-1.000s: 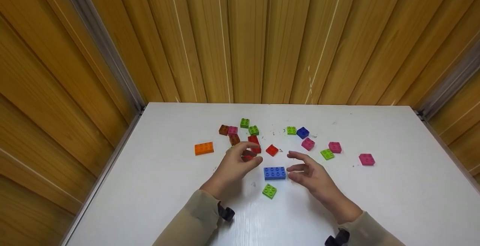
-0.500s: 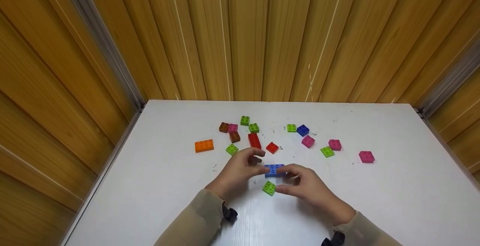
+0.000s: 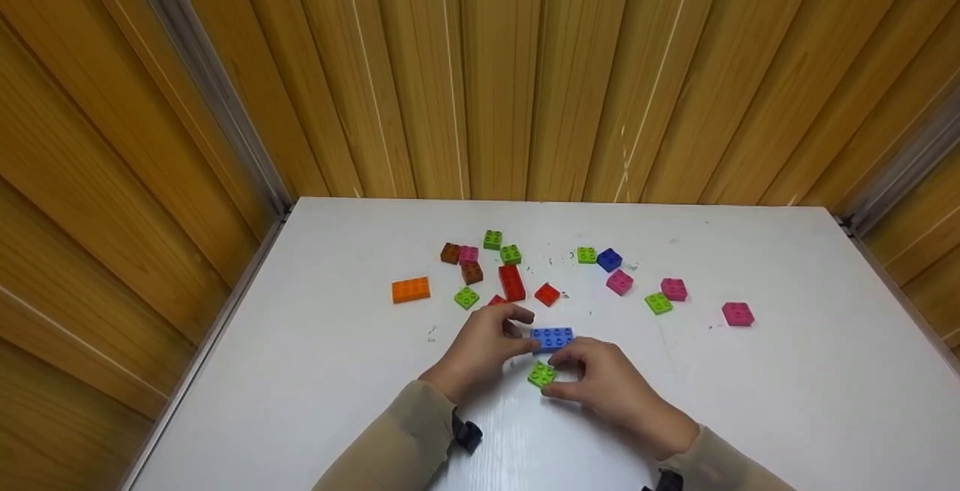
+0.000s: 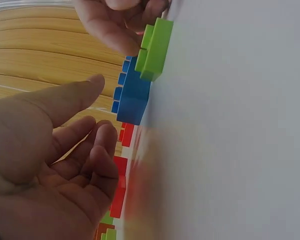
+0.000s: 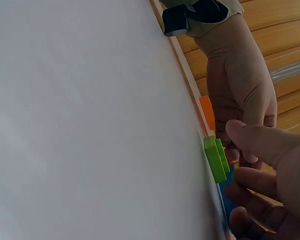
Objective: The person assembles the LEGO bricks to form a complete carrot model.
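Observation:
A green two-by-two brick point(image 3: 541, 374) lies on the white table, just in front of a long blue brick point(image 3: 552, 338). My right hand point(image 3: 611, 386) reaches to the green brick from the right, thumb and forefinger spread at its near and far sides. In the right wrist view, the thumb point(image 5: 255, 137) stands apart from the green brick point(image 5: 216, 159). My left hand point(image 3: 484, 345) hovers at the left end of the blue brick, fingers loosely bent. Between its thumb and the blue brick point(image 4: 132, 97), the left wrist view shows a gap.
Behind the left hand lie a long red brick point(image 3: 511, 282), a small red brick point(image 3: 547, 294) and a partly hidden red one point(image 3: 496, 300). An orange brick point(image 3: 411, 290) lies left. Several green, brown, pink and dark blue bricks are scattered farther back and right, before wooden panels point(image 3: 495, 79).
My right hand has come in leftward and down, past the blue brick's right end to the green brick. The left hand has shifted slightly right, toward the blue brick. The bricks stay put.

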`<state>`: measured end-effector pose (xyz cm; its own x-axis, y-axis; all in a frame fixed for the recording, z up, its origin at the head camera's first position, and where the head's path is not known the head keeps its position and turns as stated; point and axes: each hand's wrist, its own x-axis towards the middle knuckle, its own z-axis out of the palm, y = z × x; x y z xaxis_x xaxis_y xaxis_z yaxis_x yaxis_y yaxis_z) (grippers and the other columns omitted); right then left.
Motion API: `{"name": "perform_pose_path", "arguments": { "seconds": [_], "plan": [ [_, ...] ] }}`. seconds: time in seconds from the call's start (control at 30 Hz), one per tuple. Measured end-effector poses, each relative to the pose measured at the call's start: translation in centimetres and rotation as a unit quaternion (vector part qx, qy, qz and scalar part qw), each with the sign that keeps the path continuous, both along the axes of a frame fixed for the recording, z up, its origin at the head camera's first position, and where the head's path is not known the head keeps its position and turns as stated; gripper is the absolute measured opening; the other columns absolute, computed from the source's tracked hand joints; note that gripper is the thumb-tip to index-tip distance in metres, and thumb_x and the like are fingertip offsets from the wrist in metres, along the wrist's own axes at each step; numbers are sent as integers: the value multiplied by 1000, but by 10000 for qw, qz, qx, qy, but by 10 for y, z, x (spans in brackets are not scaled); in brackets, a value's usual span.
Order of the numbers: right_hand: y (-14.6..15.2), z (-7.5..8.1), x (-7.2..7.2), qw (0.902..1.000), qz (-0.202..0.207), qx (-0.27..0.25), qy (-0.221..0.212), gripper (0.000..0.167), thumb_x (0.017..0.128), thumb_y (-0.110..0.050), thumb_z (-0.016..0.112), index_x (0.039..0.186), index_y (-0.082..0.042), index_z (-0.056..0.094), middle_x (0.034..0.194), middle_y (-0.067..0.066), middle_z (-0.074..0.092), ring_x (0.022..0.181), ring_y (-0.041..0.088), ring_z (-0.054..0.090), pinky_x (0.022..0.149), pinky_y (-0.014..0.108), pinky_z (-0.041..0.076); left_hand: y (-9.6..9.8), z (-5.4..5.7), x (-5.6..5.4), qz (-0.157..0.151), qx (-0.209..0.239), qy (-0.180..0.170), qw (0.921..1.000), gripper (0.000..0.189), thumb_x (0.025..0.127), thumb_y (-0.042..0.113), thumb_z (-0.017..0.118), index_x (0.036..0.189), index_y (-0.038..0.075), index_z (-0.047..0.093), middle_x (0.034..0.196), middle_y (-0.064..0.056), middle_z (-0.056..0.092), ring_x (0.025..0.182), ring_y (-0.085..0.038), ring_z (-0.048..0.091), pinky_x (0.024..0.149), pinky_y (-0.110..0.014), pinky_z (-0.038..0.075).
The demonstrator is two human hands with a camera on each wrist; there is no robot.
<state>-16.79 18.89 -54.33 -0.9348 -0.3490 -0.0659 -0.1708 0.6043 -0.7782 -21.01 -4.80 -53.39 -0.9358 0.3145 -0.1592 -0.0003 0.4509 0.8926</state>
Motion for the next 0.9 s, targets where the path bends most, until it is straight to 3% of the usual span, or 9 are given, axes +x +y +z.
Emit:
{"name": "perform_pose_path", "arguments": {
  "seconds": [0.23,0.43,0.53,0.73,0.9],
  "plan": [
    [-1,1,0,9992,-27,393,111,24,89,-36,98,105,-24,86,106,-10,77,100,11,68,95,32,59,3,0,-1,-64,-159,99,9998,36,99,19,89,135,16,81,131,-2,78,96,-16,66,91,-29,63],
    [2,2,-1,9981,47,575,208,24,91,-32,95,112,-22,87,111,-9,78,104,10,69,98,37,60,4,-3,1,-132,-314,157,9993,32,103,16,85,135,17,82,129,1,80,104,-17,67,101,-34,64],
    [4,1,-1,9982,64,572,177,25,91,-27,94,114,-19,88,113,-7,79,103,12,67,95,33,58,3,-6,2,-170,-370,257,9988,31,104,13,82,135,16,82,130,1,80,105,-16,66,103,-35,64],
    [8,2,0,9988,40,480,-74,27,92,-25,93,117,-19,88,110,-6,76,97,15,62,82,24,51,4,-8,1,-253,-436,280,9983,37,101,17,86,137,13,81,133,-2,79,96,-16,64,91,-31,61],
    [10,5,-5,9989,82,448,60,30,91,-24,94,119,-16,88,105,-5,74,94,16,62,78,24,50,3,-8,-2,-196,-569,434,9972,31,102,15,84,133,15,83,129,-1,81,101,-16,65,100,-35,62]
  ]
}}
